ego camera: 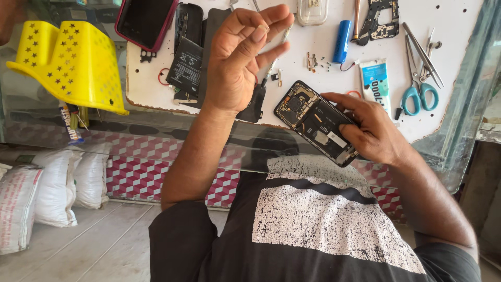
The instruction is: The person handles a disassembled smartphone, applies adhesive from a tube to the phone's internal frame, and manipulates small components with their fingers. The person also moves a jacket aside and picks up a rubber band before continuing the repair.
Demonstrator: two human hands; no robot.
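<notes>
Left hand [241, 57] raised over counter [459, 15], fingers loosely curled, pinching thin screwdriver [276, 55]. Right hand [368, 128] clamps opened phone [315, 121], back cover off, at counter's near edge. Judgement: keep phone flat and steady, bring tip down straight. Scissors [417, 91], blue battery cell [342, 40] well apart.

One opened phone [317, 122], one scissors [419, 93], perhaps two batteries [186, 66].

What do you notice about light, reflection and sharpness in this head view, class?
Head view: even daylight; soft shadows under the scissors; the glass counter front mirrors the person's shirt; the opened phone in the right hand is sharp; the raised left hand is slightly blurred.
</notes>
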